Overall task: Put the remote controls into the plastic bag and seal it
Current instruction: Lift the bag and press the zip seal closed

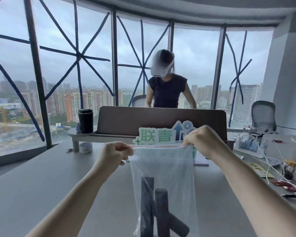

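A clear plastic bag (162,168) hangs upright over the grey table (41,182), held up by its top edge. Its red zip strip (156,146) runs straight between my hands. My left hand (117,153) pinches the strip's left end and my right hand (201,140) pinches its right end. Inside the bag stand dark remote controls: one upright on the left (146,206), one upright beside it (161,212), and a third (179,225) lying slanted at the bottom right.
A green and white sign (161,135) stands behind the bag in front of a brown divider (126,120). A black tumbler (85,120) sits on a shelf at left. Cables and small items (280,168) crowd the right side. Another person (167,89) stands beyond the divider.
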